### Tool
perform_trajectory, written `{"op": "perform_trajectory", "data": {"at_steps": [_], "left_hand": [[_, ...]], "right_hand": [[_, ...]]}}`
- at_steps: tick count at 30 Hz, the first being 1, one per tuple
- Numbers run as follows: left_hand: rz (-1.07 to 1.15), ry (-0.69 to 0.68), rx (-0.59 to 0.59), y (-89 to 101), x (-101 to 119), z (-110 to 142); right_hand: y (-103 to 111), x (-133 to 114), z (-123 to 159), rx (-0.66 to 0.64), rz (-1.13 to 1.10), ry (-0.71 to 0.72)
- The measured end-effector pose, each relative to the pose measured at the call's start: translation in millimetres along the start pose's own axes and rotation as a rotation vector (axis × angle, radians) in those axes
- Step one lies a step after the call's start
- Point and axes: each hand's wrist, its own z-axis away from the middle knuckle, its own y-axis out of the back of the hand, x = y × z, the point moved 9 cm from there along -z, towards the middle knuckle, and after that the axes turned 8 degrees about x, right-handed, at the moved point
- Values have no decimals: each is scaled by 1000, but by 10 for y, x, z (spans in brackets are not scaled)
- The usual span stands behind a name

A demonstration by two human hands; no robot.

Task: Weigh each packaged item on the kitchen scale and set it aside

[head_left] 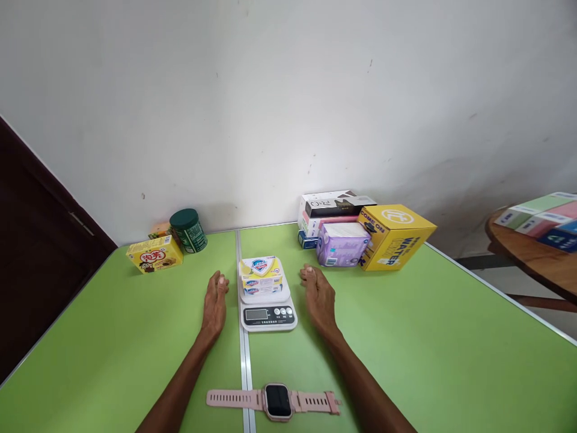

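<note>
A white kitchen scale (pixel 269 328) lies at the middle of the green table, its display dark. On its platform rest soap boxes (pixel 262 278), yellow and white, stacked one on another. My left hand (pixel 215 305) stands on edge just left of the scale, open and holding nothing, with its fingers loosely bent. On the other side, my right hand (pixel 319 297) is likewise open and bare, its palm turned toward the scale. Neither hand touches the scale or the soap. A pink-strapped smartwatch (pixel 278 402) is laid out flat between my forearms, with a black screen.
Back left are a yellow snack box (pixel 155 255) and a green canister (pixel 188 230). Stacked cartons (pixel 336 205), a purple tissue pack (pixel 343 244) and a yellow box (pixel 396 236) stand back right. More boxes (pixel 543 219) lie on a brown round table (pixel 509 243). Metal edging crosses the green table (pixel 428 361).
</note>
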Motion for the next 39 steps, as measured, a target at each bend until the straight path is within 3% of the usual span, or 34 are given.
{"op": "perform_trajectory", "data": {"at_steps": [3, 13, 17, 21, 26, 30, 35, 39], "left_hand": [[33, 79, 2, 0, -204, -34], [-3, 39, -10, -4, -130, 13], [-71, -103, 26, -7, 69, 145], [-45, -181, -53, -179, 338, 430], [37, -141, -168, -426, 501, 677], [60, -90, -184, -480, 480, 710], [80, -108, -149, -392, 507, 641], [98, -137, -43, -119, 534, 436]], "right_hand": [[-37, 26, 26, -24, 40, 38], [-43, 11, 60, -30, 24, 27], [57, -301, 170, 61, -4, 143], [-61, -660, 427, -19, -43, 235], [-202, -709, 621, -77, 24, 195], [-251, -676, 649, -86, 108, 203], [-304, -731, 681, -44, 182, 212], [-591, -955, 748, -50, 147, 296]]}}
